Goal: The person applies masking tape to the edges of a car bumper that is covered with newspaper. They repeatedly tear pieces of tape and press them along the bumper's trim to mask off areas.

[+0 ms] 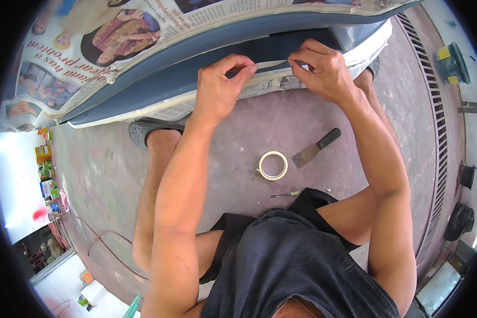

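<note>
A dark grey car body panel (259,49), curved and long, spans the top of the view with newspaper masked along its edges. At its lower lip my left hand (220,87) is closed, with thumb and fingertips pinched together. My right hand (320,69) pinches the same way a short distance to the right. Between the fingertips runs a thin pale strip of masking tape (273,67), close along the panel's edge; its ends are hidden in my fingers. On the floor below lie a roll of masking tape (261,170) and a black-handled scraper (329,139).
A thin cutter knife (287,194) lies on the concrete floor (233,159) close to my lap. A slotted drain grate (439,127) runs down the right. Boxes and cans (45,169) stand at the left wall, with a reddish hose (103,233) nearby.
</note>
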`<state>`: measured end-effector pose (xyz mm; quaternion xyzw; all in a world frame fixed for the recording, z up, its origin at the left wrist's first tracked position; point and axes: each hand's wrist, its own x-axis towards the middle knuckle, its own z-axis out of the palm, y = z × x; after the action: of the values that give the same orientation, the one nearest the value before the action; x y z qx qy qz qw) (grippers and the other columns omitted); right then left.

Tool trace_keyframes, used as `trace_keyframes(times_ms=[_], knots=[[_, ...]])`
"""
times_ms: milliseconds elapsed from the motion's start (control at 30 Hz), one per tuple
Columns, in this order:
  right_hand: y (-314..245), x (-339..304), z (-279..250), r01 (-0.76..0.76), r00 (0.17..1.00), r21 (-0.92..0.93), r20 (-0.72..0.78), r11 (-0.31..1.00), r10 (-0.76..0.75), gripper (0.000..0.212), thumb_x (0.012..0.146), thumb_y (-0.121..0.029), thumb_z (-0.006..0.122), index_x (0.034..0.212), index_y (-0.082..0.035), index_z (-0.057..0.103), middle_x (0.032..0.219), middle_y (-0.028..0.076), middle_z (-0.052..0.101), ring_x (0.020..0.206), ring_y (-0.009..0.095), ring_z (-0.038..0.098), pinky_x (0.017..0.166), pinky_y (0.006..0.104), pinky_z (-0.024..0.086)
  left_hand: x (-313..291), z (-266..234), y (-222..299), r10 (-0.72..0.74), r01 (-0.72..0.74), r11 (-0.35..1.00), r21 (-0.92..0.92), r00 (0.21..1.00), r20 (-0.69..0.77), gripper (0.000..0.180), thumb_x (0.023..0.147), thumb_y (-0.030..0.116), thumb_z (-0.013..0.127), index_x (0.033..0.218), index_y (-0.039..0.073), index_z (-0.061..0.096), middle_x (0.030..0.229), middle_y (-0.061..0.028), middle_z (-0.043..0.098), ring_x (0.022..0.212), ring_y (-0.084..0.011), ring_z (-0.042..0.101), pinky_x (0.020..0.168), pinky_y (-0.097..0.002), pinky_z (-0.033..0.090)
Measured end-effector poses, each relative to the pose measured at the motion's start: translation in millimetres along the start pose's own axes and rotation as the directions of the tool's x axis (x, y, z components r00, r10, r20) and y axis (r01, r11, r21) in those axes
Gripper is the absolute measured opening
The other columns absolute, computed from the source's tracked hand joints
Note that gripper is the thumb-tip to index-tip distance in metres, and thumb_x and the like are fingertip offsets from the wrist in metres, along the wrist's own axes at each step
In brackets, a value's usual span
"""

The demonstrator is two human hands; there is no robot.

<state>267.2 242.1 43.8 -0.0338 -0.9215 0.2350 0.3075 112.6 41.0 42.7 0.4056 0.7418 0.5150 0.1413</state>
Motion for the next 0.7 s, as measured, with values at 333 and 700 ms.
trace_keyframes(times_ms=[333, 700], knots=[[46.9, 3.5, 26.6, 0.116, 0.969, -0.201, -0.194, 0.973, -0.156, 0.007, 0.084, -0.01, 0.078, 0.091, -0.01, 0.078, 0.087, 0.003, 0.069, 0.072, 0.022, 0.069, 0.063, 0.0365, 0.058, 43.5, 12.6, -22.2, 0.269, -0.266, 0.945, 0.189, 0.963, 0.01, 0.009, 0.09, 0.007, 0.078, 0.098, 0.003, 0.08, 0.09, -0.0069, 0.078, 0.083, -0.0189, 0.071, 0.08, -0.0318, 0.055], [66.2, 6.0, 44.7, 0.099, 0.946, -0.39, -0.248, 0.915, -0.207, 0.008, 0.079, -0.008, 0.076, 0.087, -0.012, 0.077, 0.086, -0.001, 0.066, 0.077, 0.02, 0.069, 0.064, 0.0358, 0.059, 68.9, 27.5, -47.1, 0.678, -0.576, 0.592, 0.563, 0.734, 0.037, 0.017, 0.083, 0.006, 0.083, 0.1, 0.011, 0.084, 0.101, -0.0089, 0.079, 0.092, -0.0326, 0.074, 0.082, -0.0424, 0.058]])
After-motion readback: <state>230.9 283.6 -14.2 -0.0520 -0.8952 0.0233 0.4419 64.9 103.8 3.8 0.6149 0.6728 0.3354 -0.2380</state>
